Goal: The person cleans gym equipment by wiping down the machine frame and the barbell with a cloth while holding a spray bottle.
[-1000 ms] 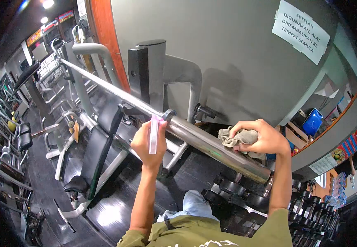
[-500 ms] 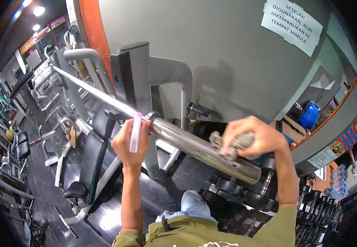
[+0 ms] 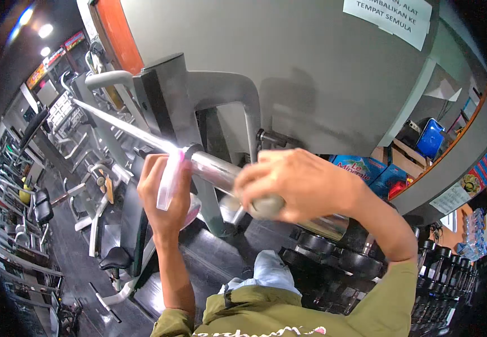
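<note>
A silver barbell [image 3: 215, 171] rests across a grey bench rack, its thick sleeve pointing toward the lower right. My left hand [image 3: 165, 185] is closed around what looks like a spray bottle with a pale, pink-tipped head [image 3: 170, 178], held beside the collar at the sleeve's inner end. Part of the clear bottle body shows below the fingers. In my right hand [image 3: 294, 185] a crumpled grey-beige cloth [image 3: 267, 206] is gripped against the middle of the sleeve. Hand and cloth cover much of the sleeve there.
The rack upright [image 3: 167, 101] stands ahead, against a grey wall with a paper sign [image 3: 389, 19]. A padded bench seat [image 3: 115, 258] is at left, among gym machines. Several dumbbells [image 3: 361, 261] sit on racks below and right. Blue boxes [image 3: 361, 168] stand behind my right arm.
My right hand has slid the cloth left along the sleeve, from near its outer end toward the collar. The view has shifted slightly; my left hand still holds the bottle by the collar.
</note>
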The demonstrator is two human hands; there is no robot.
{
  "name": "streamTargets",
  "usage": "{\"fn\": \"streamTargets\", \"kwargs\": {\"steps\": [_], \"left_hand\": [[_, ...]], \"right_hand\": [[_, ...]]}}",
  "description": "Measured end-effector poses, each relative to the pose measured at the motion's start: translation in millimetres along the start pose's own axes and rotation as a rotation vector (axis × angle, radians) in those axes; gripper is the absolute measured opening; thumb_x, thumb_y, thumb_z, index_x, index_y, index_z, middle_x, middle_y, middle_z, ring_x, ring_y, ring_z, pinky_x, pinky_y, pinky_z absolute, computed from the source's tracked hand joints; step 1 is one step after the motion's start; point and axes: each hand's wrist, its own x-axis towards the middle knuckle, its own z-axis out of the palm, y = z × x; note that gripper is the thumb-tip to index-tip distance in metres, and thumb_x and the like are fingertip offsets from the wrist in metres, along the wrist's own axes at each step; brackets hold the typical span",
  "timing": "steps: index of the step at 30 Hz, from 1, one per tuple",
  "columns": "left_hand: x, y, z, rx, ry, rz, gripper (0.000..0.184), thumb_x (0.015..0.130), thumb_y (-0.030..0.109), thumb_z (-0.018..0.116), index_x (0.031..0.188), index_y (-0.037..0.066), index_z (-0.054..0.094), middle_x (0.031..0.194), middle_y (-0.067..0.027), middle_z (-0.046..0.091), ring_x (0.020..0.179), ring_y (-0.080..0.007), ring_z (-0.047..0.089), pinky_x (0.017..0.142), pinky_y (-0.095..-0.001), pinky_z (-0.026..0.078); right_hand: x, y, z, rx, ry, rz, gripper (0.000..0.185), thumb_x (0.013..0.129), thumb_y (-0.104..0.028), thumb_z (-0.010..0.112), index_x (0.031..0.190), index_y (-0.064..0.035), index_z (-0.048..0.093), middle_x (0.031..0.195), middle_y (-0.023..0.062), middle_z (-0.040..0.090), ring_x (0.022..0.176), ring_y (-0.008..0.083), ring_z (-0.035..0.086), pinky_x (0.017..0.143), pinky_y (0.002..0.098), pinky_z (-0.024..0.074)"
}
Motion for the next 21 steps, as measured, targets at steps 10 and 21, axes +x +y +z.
{"fn": "streamTargets", "kwargs": {"steps": [10,21], "left_hand": [[5.7,25.0,3.5,-0.662,-0.635,-0.282,0.026,0.087,0.025,0.072,0.095,0.000,0.073,0.089,-0.0117,0.067,0.082,-0.0189,0.059,0.074,-0.0305,0.044],[19.5,24.8,22.6,-0.711,-1.038,0.086,0.038,0.081,0.039,0.064,0.100,0.009,0.077,0.127,-0.0068,0.068,0.127,-0.0210,0.056,0.122,-0.0447,0.014]], "right_hand": [[-24.0,-8.3,3.9,-0.001,-0.105,-0.019,0.031,0.069,-0.015,0.078,0.100,-0.0223,0.074,0.093,-0.0006,0.069,0.094,0.0251,0.062,0.077,0.0396,0.0571],[-92.1,-7.3,-23.8,0.219,0.029,0.132,0.031,0.064,-0.014,0.082,0.095,-0.0200,0.077,0.101,0.0004,0.074,0.098,0.0239,0.068,0.087,0.0372,0.0544]]}}
